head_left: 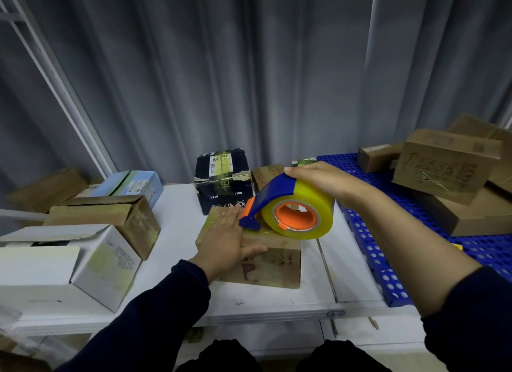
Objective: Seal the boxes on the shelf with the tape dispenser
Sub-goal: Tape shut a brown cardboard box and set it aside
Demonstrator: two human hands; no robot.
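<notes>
- Your left hand (224, 241) lies flat on top of the brown box (271, 266). Its fingers are straight and together, and the thumb hooks over the front edge to press the box down.
- Your right hand (318, 180) curls over the back of the tape dispenser (293, 205) and grips the blue cover and yellow roll from above, with the wrist raised.
- The dispenser's blue nose points left and touches the box top just beside your left fingertips. The roll sits to the right, over the box's right half.
- The box's long axis runs left to right in front of you. The pull probably goes rightward along it, away from the holding hand. The right hand is the one in position for this.
- The box stands in the middle of the white shelf (304, 297), near its front edge.
- A black box (221, 178) stands behind it, and a white box (105, 263) lies tipped to the left. More cartons (443, 166) are stacked on the blue perforated panel (388, 233) to the right.
</notes>
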